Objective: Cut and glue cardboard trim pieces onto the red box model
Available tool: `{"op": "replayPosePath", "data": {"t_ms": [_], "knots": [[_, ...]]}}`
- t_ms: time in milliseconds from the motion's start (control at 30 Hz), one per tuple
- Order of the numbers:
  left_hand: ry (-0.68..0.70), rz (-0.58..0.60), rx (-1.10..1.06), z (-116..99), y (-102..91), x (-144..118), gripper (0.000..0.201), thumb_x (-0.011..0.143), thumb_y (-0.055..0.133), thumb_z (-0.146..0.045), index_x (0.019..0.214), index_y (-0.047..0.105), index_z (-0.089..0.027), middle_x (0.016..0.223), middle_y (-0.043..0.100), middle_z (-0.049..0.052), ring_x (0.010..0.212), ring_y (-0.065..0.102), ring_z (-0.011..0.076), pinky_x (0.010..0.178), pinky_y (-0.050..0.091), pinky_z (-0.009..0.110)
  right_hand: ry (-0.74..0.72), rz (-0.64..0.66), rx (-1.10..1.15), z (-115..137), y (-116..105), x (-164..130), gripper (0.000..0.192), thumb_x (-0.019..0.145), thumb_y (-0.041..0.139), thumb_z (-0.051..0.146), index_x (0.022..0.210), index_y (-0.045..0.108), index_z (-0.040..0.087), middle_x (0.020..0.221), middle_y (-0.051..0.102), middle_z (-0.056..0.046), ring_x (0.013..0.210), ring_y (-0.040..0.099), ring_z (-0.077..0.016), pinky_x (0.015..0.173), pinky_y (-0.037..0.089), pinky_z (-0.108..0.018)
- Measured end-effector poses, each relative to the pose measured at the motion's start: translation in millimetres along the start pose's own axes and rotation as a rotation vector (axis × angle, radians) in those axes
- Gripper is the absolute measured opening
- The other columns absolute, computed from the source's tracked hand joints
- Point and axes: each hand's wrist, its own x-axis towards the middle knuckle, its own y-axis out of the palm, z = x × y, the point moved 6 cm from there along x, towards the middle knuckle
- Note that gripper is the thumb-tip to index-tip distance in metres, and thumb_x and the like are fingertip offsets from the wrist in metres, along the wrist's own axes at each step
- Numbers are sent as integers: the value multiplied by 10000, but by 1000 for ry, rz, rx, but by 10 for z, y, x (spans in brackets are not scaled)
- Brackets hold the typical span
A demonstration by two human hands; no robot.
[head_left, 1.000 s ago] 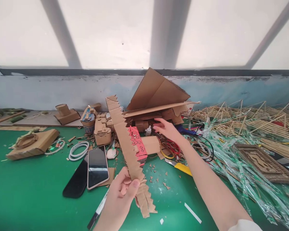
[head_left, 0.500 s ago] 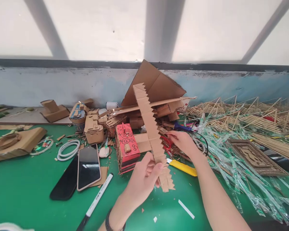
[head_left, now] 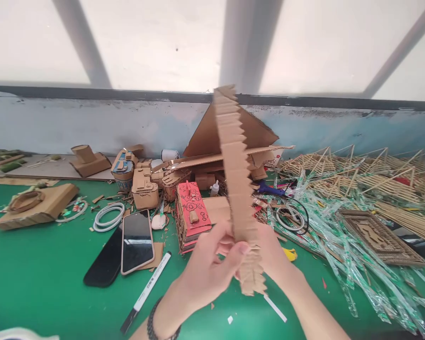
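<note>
Upright, the zigzag cardboard strip [head_left: 238, 179] is gripped by left hand [head_left: 212, 264] and right hand [head_left: 272, 255]; marker [head_left: 146, 293] print unreadable.

Phone [head_left: 137, 242] lies on the table [head_left: 38, 269], marker [head_left: 146, 293] just right

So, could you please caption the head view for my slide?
Both hands, left and right, hold a zigzag-edged cardboard strip upright over a cluttered green table.

Green desk [head_left: 38, 264] w/ clutter: two phones [head_left: 137, 241] and a marker [head_left: 147, 290] just left of the grip, red printed box [head_left: 192, 212] right behind it, cable coil [head_left: 109, 216] further left, cellophane-wrapped sticks [head_left: 343, 250] heaped off to the right.
</note>
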Motion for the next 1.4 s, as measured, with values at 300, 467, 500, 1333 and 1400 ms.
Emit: {"op": "replayPosePath", "data": {"t_ms": [300, 467, 500, 1333, 1400], "knots": [[306, -736, 54, 106, -1015, -173, 499, 857, 785, -669, 964, 645, -202, 829, 727, 23, 694, 699, 158, 603, 574, 223, -83, -130, 299, 550, 421, -76, 559, 1078, 528, 378, 1622, 433, 286, 1632, 553, -85, 1499, 529, -274, 1230, 466, -491], [229, -675, -25, 193, -1173, -156, 446, 872, 800, -610, 949, 588, -225, 710, 650, -43, 518, 609, 104, 486, 517, 190, -215, -416, 335, 885, 525, -243, 515, 1050, 556, 223, 1553, 446, 230, 1433, 680, -122, 1287, 648, -253, 1040, 564, -422], [206, -651, -26, 178, -1180, -142, 457, 865, 804, -618, 927, 573, -228, 682, 629, -53, 483, 582, 96, 455, 499, 184, -224, -513, 318, 896, 516, -314, 406, 1044, 536, 175, 1447, 525, 223, 1301, 725, -117, 1168, 675, -249, 962, 566, -412], [111, -168, 281, -444, -1113, 357, 395, 987, 652, -613, 998, 613, -220, 855, 642, 10, 703, 578, 139, 613, 488, 235, -482, -77, 232, 459, -26, -230, 258, 1115, 495, 270, 1329, 638, 247, 1184, 696, -83, 1021, 695, -185, 878, 576, -313], [102, -210, 292, -294, -1089, 393, 395, 987, 642, -620, 977, 599, -228, 814, 627, 2, 668, 570, 144, 579, 463, 241, -261, -229, 120, -31, -268, 13, 246, 1114, 488, 307, 1259, 683, 267, 1170, 693, -93, 986, 718, -214, 859, 593, -352]]}}
